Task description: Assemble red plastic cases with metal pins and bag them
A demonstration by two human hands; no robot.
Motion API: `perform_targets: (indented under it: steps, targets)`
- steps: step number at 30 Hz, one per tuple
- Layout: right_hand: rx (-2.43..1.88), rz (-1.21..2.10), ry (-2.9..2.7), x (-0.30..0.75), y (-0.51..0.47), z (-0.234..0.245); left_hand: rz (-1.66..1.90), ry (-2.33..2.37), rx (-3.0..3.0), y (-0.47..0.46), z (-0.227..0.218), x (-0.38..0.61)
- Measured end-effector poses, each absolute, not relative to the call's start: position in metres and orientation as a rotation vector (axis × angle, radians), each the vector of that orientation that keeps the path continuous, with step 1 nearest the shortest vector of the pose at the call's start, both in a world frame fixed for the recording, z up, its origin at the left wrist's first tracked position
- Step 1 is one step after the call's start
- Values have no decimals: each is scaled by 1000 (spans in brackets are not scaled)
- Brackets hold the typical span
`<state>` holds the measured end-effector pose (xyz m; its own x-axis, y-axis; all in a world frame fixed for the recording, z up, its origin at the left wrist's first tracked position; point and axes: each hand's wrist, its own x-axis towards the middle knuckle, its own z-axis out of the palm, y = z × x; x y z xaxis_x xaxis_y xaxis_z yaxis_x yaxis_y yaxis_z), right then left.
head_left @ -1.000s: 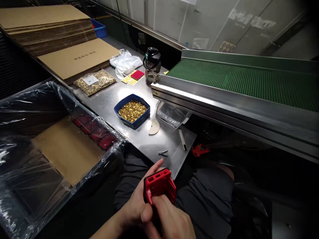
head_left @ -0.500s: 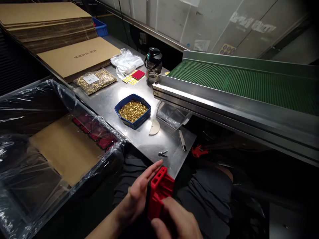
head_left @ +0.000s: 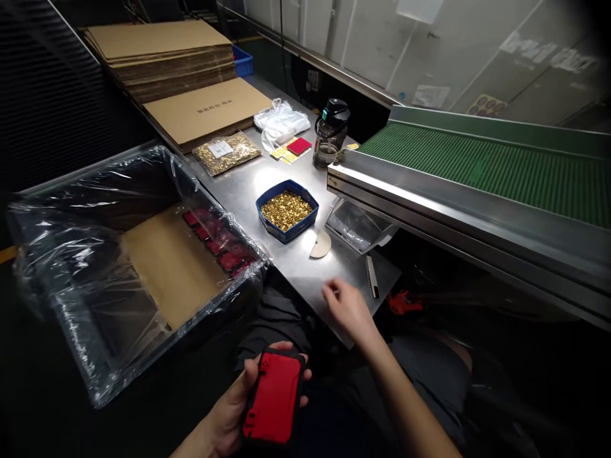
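My left hand [head_left: 238,397] is wrapped around a red plastic case with a black rim [head_left: 275,397], its flat red face turned up toward me. Over the near corner of the metal table [head_left: 305,280], my right hand [head_left: 347,308] has its fingers curled in a pinch. Whatever is between those fingertips is hidden. Just beyond it lies a pale half-round disc [head_left: 320,245], and to its right is a slim metal-handled cutter [head_left: 372,277]. A blue tray [head_left: 286,236] full of small brass-coloured pieces stands farther back.
At left is a plastic-lined bin [head_left: 143,356] with cardboard and several red cases inside. Cardboard stacks [head_left: 205,108], a bag of brass pieces [head_left: 226,154] and a bottle [head_left: 331,133] stand behind. A green conveyor [head_left: 477,168] slopes along the right, above an orange-red tool [head_left: 405,303].
My right hand has left the red case and moved up to the table, where the small metal tool was lying. The left hand has turned the case flat-side up. The view has shifted left.
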<state>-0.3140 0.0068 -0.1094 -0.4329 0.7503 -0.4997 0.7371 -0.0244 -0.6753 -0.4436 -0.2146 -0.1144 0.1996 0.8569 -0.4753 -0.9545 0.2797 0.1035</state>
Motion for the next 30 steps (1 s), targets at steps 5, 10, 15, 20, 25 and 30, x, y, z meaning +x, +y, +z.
perform_targets:
  steps: [5,10,15,20,25,30]
  targets:
    - [-1943,1010,-2022,-400,71,-128,1285,554,-305,-220,-99,-447]
    - [-2045,1037,-1802,-422,88,-141,1249,560,-174,-231,-91,-467]
    - [-1824,1343,-1574,-392,78,-144,1326,732,-368,-227,-98,-487]
    - [-1555,1723,-1131,-331,2,-137,1519,1020,-248,-194,-102,-476]
    - [-1401,2132,-603,-291,-62,-124,1542,1388,635,-163,-102,-428]
    - [-1324,2058,-272,-265,-61,-111,1370,1145,1005,-166,-101,-395]
